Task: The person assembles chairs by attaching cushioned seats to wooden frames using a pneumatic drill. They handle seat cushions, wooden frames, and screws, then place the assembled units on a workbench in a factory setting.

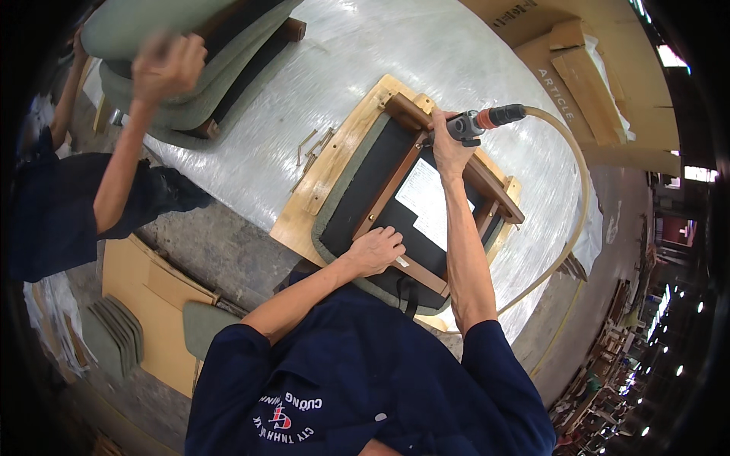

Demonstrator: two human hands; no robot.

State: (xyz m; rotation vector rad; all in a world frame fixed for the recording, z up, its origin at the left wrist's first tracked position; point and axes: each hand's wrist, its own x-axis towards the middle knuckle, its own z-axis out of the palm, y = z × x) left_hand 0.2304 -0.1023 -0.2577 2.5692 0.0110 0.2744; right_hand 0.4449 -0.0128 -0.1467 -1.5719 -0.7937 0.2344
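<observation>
An upholstered green chair seat (334, 207) lies underside up, with a black lining and a brown wooden frame fixed on it. It rests on a light wooden board (293, 220). My right hand (453, 150) grips a grey and black air screwdriver (465, 127) at the far side of the frame; its tip is mostly hidden by the hand. My left hand (376, 251) is closed over a brown wooden rail (391, 186) at the near left. A white paper sheet (423, 199) lies on the lining between the rails.
Several long bolts (308, 152) lie left of the board on the film-covered table (334, 45). The tool's hose (582, 190) curves down the right side. At left, a co-worker's blurred hand (167, 68) is beside another green upholstered piece (125, 30). Cardboard (639, 83) stands at far right.
</observation>
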